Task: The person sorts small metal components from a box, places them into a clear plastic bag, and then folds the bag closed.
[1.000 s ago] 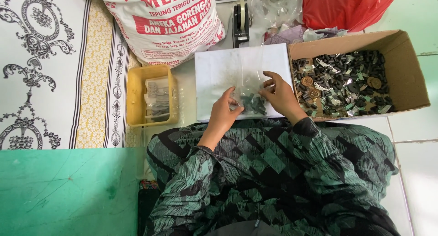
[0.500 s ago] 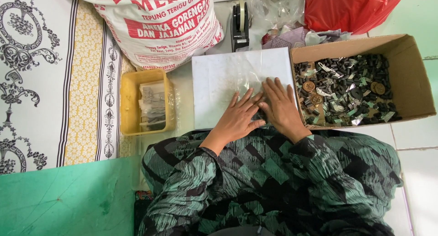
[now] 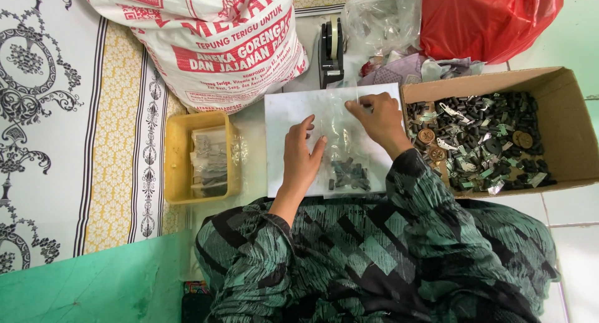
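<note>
Bright, even daylight all over, shadows soft and short under the hands; slight glare on the clear bag (image 3: 346,142), picture sharp throughout, mild wide-angle bend at the edges

My left hand (image 3: 301,157) lies palm down, fingers stretched forward and held close together, the thumb spread out toward the right — the wrist is bare and the forearm runs back toward my body into a dark green patterned sleeve. My right hand (image 3: 379,118) reaches further forward, knuckles up, its fingers curled and pinched together at the tips. Its wrist bends a little inward, and the sleeve covers that arm right down to the wrist. The two hands sit near each other — not touching.
</note>
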